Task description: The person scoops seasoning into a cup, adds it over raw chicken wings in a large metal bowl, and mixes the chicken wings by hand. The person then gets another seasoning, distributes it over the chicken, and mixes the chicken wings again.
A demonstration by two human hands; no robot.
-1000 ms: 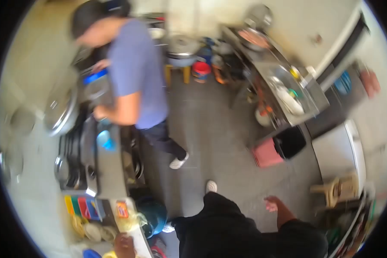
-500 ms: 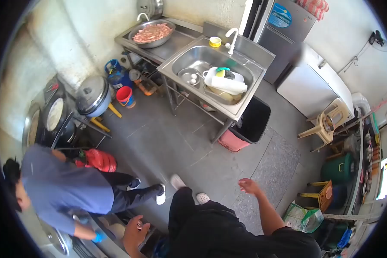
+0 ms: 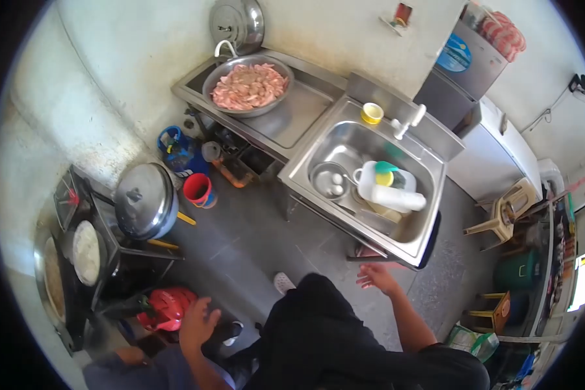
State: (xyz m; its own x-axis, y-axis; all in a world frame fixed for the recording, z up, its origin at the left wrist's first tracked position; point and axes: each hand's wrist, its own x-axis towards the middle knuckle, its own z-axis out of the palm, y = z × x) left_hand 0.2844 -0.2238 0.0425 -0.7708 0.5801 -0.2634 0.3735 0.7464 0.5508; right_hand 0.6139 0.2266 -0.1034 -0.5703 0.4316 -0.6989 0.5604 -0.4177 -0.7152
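Observation:
My left hand (image 3: 197, 325) is in the air at the lower left, its fingers apart and holding nothing. From this view it overlaps the edge of a red bundle or container (image 3: 166, 307) on the floor. My right hand (image 3: 376, 278) hangs in front of the sink (image 3: 292, 174), below its front edge, with loosely bent, parted fingers and nothing in them. In the sink lie a round metal bowl (image 3: 321, 172) with small white items, and a white container (image 3: 368, 175) with a white bottle (image 3: 396, 199) across it. Neither hand touches these.
A large metal basin of raw meat pieces (image 3: 250, 86) stands on the steel counter (image 3: 299, 117). Left are a lidded pot (image 3: 140, 201), a red bucket (image 3: 199, 190) and a blue gas cylinder (image 3: 177, 149). A co-worker's sleeve (image 3: 136, 374) is close at lower left. A plastic chair (image 3: 500, 218) stands right.
My view has moved forward, so the sink and meat basin appear closer. The co-worker has slipped mostly out of view at the lower left. Both my hands remain empty.

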